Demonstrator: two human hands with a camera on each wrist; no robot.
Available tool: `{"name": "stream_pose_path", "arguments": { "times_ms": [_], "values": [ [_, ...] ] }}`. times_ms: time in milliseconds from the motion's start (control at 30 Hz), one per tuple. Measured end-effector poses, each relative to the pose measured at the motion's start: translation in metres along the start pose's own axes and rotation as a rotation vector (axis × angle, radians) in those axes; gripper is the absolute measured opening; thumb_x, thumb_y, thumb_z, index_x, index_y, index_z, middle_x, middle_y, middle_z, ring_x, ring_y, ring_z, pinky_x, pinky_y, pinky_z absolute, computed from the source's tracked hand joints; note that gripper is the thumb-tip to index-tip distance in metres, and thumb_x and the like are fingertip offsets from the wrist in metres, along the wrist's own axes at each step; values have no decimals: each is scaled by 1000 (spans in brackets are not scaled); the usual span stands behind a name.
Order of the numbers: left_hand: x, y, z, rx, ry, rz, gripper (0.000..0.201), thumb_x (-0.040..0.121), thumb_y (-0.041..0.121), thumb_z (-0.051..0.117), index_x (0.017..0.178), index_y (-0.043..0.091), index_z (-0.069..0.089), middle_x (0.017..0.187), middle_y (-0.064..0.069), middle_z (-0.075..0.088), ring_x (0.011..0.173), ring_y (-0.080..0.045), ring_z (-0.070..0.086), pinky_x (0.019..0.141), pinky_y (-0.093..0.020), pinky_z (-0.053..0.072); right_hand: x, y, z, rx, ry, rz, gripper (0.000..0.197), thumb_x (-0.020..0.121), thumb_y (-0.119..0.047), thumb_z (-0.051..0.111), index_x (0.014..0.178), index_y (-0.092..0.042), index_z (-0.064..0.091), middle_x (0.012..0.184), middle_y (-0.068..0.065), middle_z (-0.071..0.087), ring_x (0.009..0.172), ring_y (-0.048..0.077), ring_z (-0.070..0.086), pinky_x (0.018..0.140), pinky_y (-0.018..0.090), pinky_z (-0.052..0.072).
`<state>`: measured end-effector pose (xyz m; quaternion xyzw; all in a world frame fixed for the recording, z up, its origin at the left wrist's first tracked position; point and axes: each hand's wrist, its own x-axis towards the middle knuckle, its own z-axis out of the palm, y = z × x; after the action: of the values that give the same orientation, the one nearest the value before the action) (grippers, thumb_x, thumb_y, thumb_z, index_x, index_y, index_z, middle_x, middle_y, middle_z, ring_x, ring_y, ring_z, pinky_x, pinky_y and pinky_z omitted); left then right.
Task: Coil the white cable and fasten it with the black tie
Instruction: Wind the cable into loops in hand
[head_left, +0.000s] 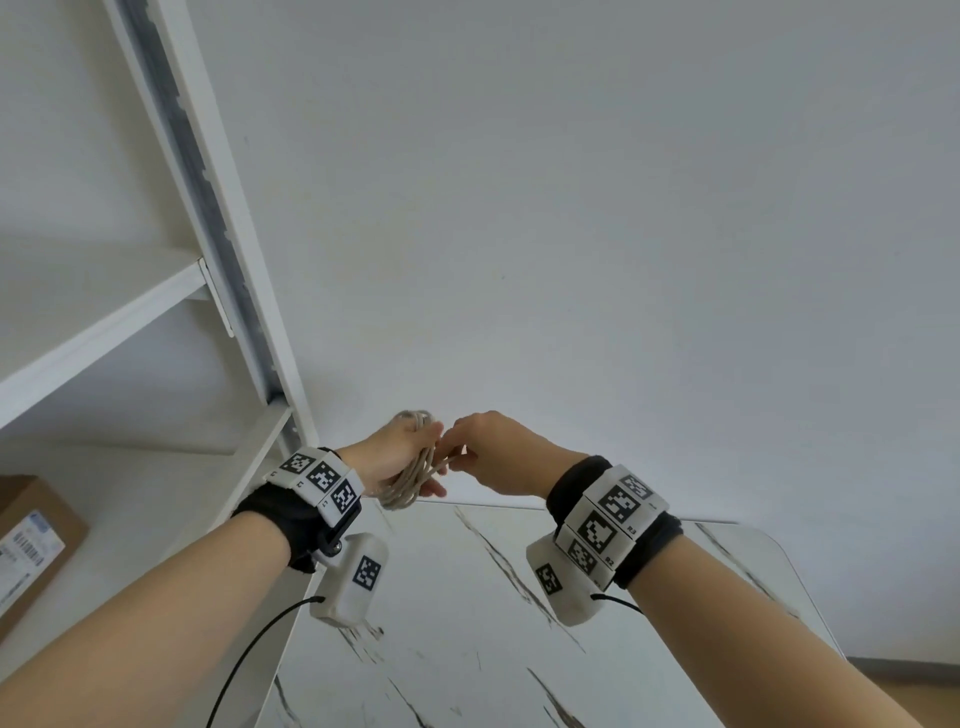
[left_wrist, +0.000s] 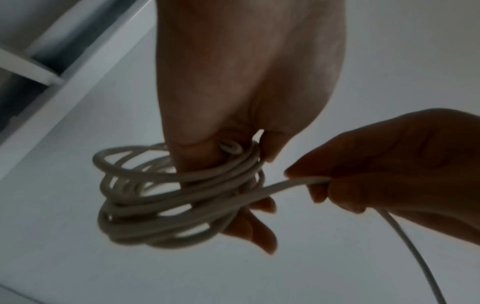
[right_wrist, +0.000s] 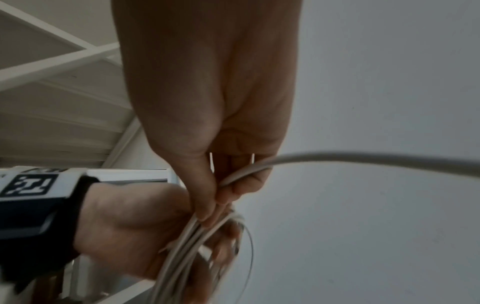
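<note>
White cable (head_left: 410, 467) is looped round the left hand (head_left: 387, 457), held up above the far edge of a marble-patterned table (head_left: 467, 597); the right hand (head_left: 498, 452) meets it, fingers closed on a strand. A white shelf frame (head_left: 208, 218) stands to the left.

Left wrist view: the coils (left_wrist: 161, 197) wrap the left hand's fingers (left_wrist: 249, 228), while the right hand (left_wrist: 389, 164) pinches the free run leading off the coil.

Right wrist view: thumb and fingers (right_wrist: 205, 197) pinch the strand against the bundle gripped in the left hand (right_wrist: 130, 232).
</note>
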<state>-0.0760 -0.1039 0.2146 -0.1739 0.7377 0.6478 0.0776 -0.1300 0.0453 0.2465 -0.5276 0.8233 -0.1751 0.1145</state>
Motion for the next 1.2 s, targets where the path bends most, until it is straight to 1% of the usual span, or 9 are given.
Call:
{"name": "stream_pose_path", "arguments": {
  "times_ms": [100,400,533,767,867,967,1067,1133,1200],
  "values": [
    [-8,-4,1,-10,-85,-119,33,101,31,38,87,4,51,64,-11,57,44,-22,61,46,-26,48,1,6,-9,-11,66,12,20,90,-12,57,106,-12,69,103,6,70,86,16,59,77,27,46],
    [-20,0,3,-93,-267,-211,54,96,50,33,84,5,59,49,-4,42,39,-18,43,44,-24,40,-3,26,-10,-19,166,7,18,89,-23,61,98,-11,70,97,6,68,84,20,60,73,29,46],
    [-24,4,1,-118,-330,-179,38,94,39,45,88,4,57,46,1,39,36,-12,38,39,-21,35,-3,32,-3,-18,192,6,19,91,-21,57,100,-9,69,99,7,68,88,24,62,76,36,49],
    [-33,23,0,-265,-418,-121,34,96,31,35,77,8,52,41,4,36,30,-6,30,35,-16,30,-7,49,21,157,377,106,18,90,-17,58,96,-6,71,94,9,70,84,27,62,74,33,46],
    [-35,29,2,-348,-446,-86,35,95,31,34,76,8,52,40,4,36,29,-6,30,35,-16,30,-9,47,31,260,429,146,16,90,-14,58,93,-6,72,79,4,69,69,18,55,66,22,42],
    [-35,35,4,-443,-449,-25,35,95,31,34,76,7,50,41,3,36,29,-6,32,34,-17,33,-9,47,40,326,450,234,17,90,-15,59,83,-5,70,54,-11,48,51,7,39,54,19,32],
    [-33,42,4,-505,-429,28,34,96,31,33,76,8,49,41,4,36,30,-6,34,35,-18,35,-9,52,51,406,447,331,16,89,-13,59,78,-7,69,52,-19,43,47,0,42,51,10,34],
    [-31,45,5,-559,-408,68,33,95,32,34,76,9,47,43,4,37,32,-6,35,37,-19,37,-10,51,57,426,417,352,21,90,-10,56,72,-11,67,53,-17,48,48,-1,44,51,9,34],
    [-29,48,7,-632,-375,108,31,95,33,36,77,11,46,47,3,39,37,-8,38,41,-20,40,-11,50,64,437,342,364,16,89,-9,55,83,-7,70,67,-1,66,59,3,54,58,13,38]
  ]
}}
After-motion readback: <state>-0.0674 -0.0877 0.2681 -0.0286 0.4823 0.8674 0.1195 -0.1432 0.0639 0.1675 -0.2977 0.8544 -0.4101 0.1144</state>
